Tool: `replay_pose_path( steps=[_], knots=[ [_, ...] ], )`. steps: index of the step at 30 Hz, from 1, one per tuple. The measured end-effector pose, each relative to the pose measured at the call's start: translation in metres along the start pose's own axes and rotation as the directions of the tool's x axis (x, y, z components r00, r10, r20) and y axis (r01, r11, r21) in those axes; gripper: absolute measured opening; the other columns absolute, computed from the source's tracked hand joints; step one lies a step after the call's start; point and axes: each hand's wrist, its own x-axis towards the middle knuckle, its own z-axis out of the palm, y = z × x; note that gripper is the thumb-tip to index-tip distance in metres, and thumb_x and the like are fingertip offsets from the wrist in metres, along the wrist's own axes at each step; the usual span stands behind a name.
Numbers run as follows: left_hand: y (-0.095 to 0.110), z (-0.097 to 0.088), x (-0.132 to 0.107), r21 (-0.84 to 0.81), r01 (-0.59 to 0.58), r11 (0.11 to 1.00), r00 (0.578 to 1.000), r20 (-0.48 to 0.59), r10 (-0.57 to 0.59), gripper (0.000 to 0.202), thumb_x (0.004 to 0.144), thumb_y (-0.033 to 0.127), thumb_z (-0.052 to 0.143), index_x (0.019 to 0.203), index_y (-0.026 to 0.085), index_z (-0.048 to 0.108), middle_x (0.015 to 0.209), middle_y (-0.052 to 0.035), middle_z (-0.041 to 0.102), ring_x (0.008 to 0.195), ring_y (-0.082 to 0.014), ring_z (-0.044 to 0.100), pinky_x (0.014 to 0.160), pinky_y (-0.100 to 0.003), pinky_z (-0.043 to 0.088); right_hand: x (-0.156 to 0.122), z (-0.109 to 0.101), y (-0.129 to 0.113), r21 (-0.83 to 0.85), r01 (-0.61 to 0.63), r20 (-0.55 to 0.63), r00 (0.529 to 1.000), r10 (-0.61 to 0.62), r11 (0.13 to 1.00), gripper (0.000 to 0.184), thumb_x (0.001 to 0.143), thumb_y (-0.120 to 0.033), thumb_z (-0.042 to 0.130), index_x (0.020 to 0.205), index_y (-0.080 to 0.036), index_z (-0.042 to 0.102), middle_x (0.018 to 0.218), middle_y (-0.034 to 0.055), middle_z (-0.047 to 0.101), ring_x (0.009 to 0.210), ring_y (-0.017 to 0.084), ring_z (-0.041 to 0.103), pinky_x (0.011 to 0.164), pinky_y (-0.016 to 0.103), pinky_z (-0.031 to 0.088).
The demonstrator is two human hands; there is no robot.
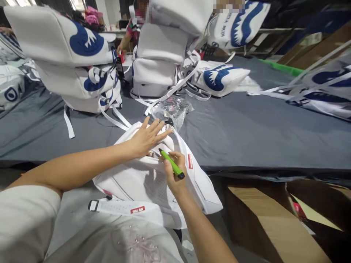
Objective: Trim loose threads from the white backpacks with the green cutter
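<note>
A white backpack with small red labels lies partly on my lap and partly on the edge of the grey table. My left hand rests flat on its upper part, fingers stretched out and spread. Just below it, my right hand is closed around a green marker pen, whose dark tip points at the white fabric. One white strap with a black buckle runs across my lap.
Stacks of white backpacks with blue shark prints stand at the back of the table. A crumpled clear plastic bag lies just beyond my hands. Open cardboard boxes sit at lower right. Another person works at the far side.
</note>
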Motion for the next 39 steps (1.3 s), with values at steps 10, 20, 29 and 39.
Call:
replay_pose_path(
  steps=[10, 20, 29, 39],
  knots=[
    [0.001, 0.011, 0.008, -0.049, 0.025, 0.998, 0.997, -0.065, -0.028, 0.085, 0.087, 0.038, 0.067, 0.154, 0.007, 0.026, 0.144, -0.0207, 0.049, 0.119, -0.0343, 0.048, 0.099, -0.046, 0.038, 0.030, -0.039, -0.003, -0.157, 0.027, 0.287, 0.958, 0.019, 0.987, 0.025, 0.086, -0.027, 0.065, 0.110, -0.024, 0.070, 0.107, 0.0068, 0.074, 0.099, 0.023, 0.070, 0.091, 0.039, 0.054],
    [-0.004, 0.009, 0.017, -0.107, 0.051, 0.993, 0.998, 0.050, -0.046, 0.070, 0.092, 0.028, 0.054, 0.154, 0.011, 0.028, 0.154, -0.0191, 0.039, 0.128, -0.0337, 0.046, 0.102, -0.045, 0.034, 0.062, -0.030, -0.024, -0.388, 0.106, 0.453, 0.887, 0.089, 0.916, 0.018, 0.081, -0.021, 0.061, 0.094, -0.022, 0.074, 0.092, 0.0050, 0.077, 0.086, 0.025, 0.069, 0.079, 0.038, 0.052],
    [-0.010, 0.010, 0.022, -0.130, 0.030, 0.991, 0.998, 0.060, -0.023, 0.066, 0.094, 0.032, 0.052, 0.153, 0.012, 0.031, 0.154, -0.0190, 0.040, 0.127, -0.0326, 0.048, 0.100, -0.042, 0.036, 0.060, -0.033, -0.013, -0.320, 0.205, 0.457, 0.889, -0.038, 0.925, 0.018, 0.087, -0.022, 0.061, 0.101, -0.020, 0.071, 0.099, 0.0079, 0.076, 0.095, 0.026, 0.068, 0.086, 0.043, 0.053],
    [-0.012, 0.008, 0.030, -0.150, 0.017, 0.989, 0.991, 0.136, 0.003, 0.071, 0.090, 0.029, 0.058, 0.153, 0.010, 0.030, 0.155, -0.0200, 0.039, 0.128, -0.0343, 0.047, 0.101, -0.044, 0.036, 0.059, -0.022, -0.017, -0.425, 0.279, 0.402, 0.911, -0.097, 0.861, 0.015, 0.085, -0.024, 0.065, 0.097, -0.021, 0.073, 0.097, 0.0082, 0.077, 0.093, 0.027, 0.070, 0.087, 0.046, 0.051]
  ],
)
